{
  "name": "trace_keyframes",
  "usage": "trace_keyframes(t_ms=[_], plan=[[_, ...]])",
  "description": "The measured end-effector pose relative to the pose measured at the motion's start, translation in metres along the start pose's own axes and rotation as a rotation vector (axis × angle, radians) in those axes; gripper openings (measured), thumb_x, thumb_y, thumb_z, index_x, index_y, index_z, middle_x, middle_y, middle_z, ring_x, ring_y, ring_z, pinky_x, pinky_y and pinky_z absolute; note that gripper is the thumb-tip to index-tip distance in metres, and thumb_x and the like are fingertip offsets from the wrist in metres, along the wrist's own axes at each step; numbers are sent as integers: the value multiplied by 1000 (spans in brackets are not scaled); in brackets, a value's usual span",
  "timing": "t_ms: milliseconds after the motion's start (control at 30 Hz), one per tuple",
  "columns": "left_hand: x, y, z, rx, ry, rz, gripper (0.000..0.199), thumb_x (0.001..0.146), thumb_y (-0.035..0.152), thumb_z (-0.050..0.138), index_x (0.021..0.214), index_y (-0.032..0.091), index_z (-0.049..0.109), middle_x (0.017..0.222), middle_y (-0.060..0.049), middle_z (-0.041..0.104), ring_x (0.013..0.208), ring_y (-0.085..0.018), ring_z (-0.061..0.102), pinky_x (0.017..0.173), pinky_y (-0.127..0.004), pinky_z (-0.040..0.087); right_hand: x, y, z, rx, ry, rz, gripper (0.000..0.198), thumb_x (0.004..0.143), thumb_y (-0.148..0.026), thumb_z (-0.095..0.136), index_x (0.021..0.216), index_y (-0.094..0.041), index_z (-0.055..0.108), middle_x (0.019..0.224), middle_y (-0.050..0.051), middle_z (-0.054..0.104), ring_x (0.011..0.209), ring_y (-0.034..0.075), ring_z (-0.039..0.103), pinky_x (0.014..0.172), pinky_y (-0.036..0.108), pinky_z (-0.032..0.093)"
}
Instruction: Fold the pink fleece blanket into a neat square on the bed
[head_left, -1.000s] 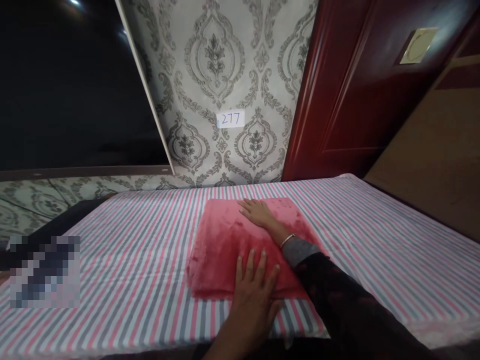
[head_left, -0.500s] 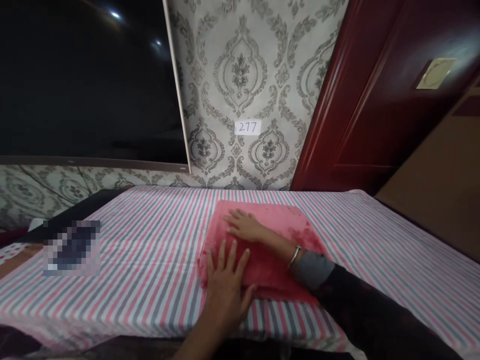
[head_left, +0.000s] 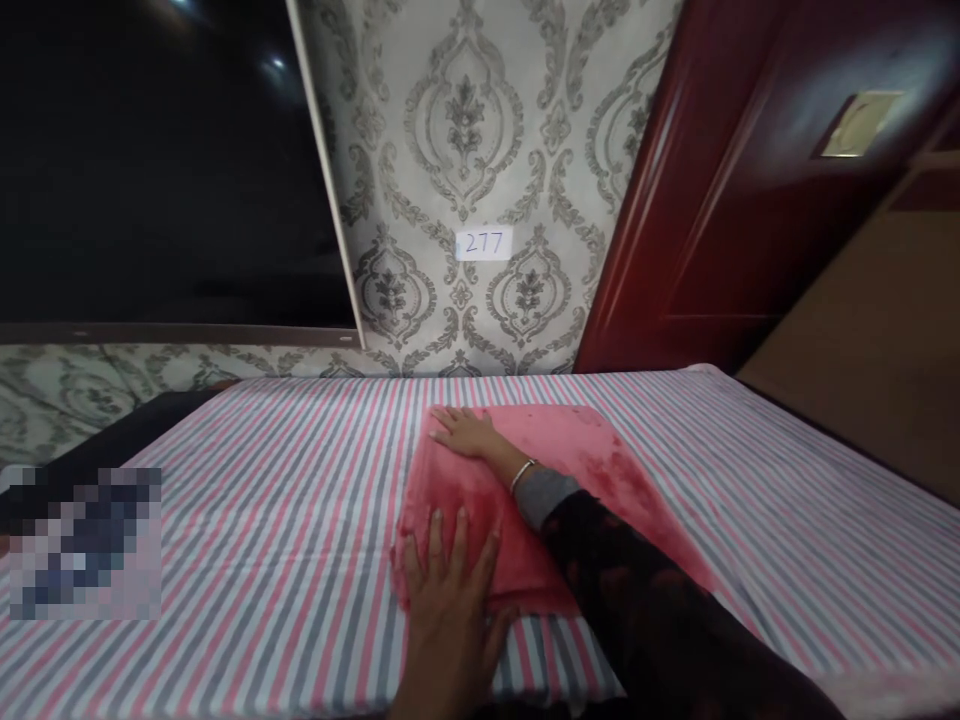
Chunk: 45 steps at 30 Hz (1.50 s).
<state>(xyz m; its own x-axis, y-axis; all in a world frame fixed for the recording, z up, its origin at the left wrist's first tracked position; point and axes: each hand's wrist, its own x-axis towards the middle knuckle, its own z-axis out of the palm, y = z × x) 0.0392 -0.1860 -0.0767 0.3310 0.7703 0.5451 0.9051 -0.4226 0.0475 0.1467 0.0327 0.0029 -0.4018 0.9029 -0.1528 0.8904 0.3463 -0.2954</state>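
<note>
A folded red plush cloth [head_left: 540,440] lies flat on a table covered with a striped sheet [head_left: 300,500]. My right hand [head_left: 466,436] rests palm down near its far left corner, fingers spread, with a bracelet [head_left: 523,474] at the wrist. Closer to me, my left hand [head_left: 448,590] presses on the near left part of the cloth, its fingers also apart. Neither hand grips the fabric. My right sleeve covers part of the cloth's near right side.
Patterned wallpaper with a paper label [head_left: 484,243] rises behind the table. A large dark screen [head_left: 165,180] hangs at the left, and a dark red wooden door frame [head_left: 637,220] stands at the right. Something blurred out [head_left: 86,545] lies at the left edge.
My right hand has slid farther away and a little left, to the cloth's far left corner. The left hand stays on the near left part. The camera view has shifted slightly.
</note>
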Motion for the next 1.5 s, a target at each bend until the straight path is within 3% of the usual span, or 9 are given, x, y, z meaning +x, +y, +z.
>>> trace_keyframes(t_ms=[367, 467, 600, 800, 933, 1033, 1167, 1300, 1500], plan=[[8, -4, -8, -7, 65, 50, 57, 82, 36, 67, 139, 30, 61, 153, -12, 48, 145, -45, 31, 115, -71, 17, -37, -10, -24, 90, 62, -59, 66, 104, -58, 31, 162, -30, 15, 169, 8, 13, 153, 33, 15, 119, 62, 18], [9, -4, -10, -11, 53, 51, 57, 83, 36, 65, 140, 30, 60, 154, -11, 48, 145, -44, 31, 116, -71, 16, -80, -6, -17, 87, 104, -112, 66, 104, -53, 38, 162, -30, 17, 169, 7, 9, 154, 33, 10, 121, 58, 16], [9, -4, -9, -19, 47, 51, 56, 87, 38, 62, 142, 29, 58, 154, -13, 47, 146, -44, 31, 115, -71, 17, -163, 17, 14, 40, 190, -197, 59, 104, -51, 41, 158, -30, 32, 168, 7, 18, 155, 30, 9, 123, 55, 12], [12, -14, -19, 12, 0, 114, 49, 89, 35, 56, 137, 26, 63, 148, -14, 54, 140, -43, 40, 114, -71, 20, -251, 52, 45, -17, 293, -16, 60, 102, -57, 43, 157, -34, 32, 167, 5, 21, 154, 30, 12, 123, 59, 10], [56, -9, -38, -135, -193, 216, 43, 98, 34, 42, 133, 25, 64, 139, -11, 63, 133, -32, 53, 116, -62, 29, -263, 61, 51, -3, 365, 84, 57, 103, -53, 43, 157, -37, 33, 165, 5, 24, 154, 31, 14, 121, 63, 12], [115, 18, -41, -271, -447, 357, 49, 100, 33, 36, 147, 24, 49, 153, -8, 50, 144, -21, 42, 119, -47, 31, -260, 60, 64, -10, 455, 130, 58, 101, -53, 47, 156, -38, 34, 166, 5, 24, 154, 34, 13, 119, 67, 8], [186, 65, -15, -250, -729, 441, 55, 99, 37, 40, 153, 26, 39, 163, -9, 33, 152, -24, 26, 122, -56, 20, -255, 59, 83, -14, 527, 141, 61, 98, -55, 52, 155, -38, 37, 165, 5, 25, 154, 36, 11, 119, 68, 4], [224, 92, 28, -168, -773, 452, 63, 99, 46, 40, 158, 26, 29, 167, -13, 19, 155, -31, 13, 119, -66, 10, -255, 60, 87, 23, 524, 150, 61, 98, -57, 51, 154, -42, 37, 165, 3, 24, 154, 35, 13, 120, 66, 8], [262, 93, 72, -145, -778, 379, 69, 98, 59, 32, 160, 30, 21, 169, -9, 11, 155, -35, 6, 114, -74, 5, -256, 64, 86, 89, 518, 124, 64, 97, -56, 53, 156, -44, 32, 166, 1, 21, 154, 35, 12, 121, 67, 8]])
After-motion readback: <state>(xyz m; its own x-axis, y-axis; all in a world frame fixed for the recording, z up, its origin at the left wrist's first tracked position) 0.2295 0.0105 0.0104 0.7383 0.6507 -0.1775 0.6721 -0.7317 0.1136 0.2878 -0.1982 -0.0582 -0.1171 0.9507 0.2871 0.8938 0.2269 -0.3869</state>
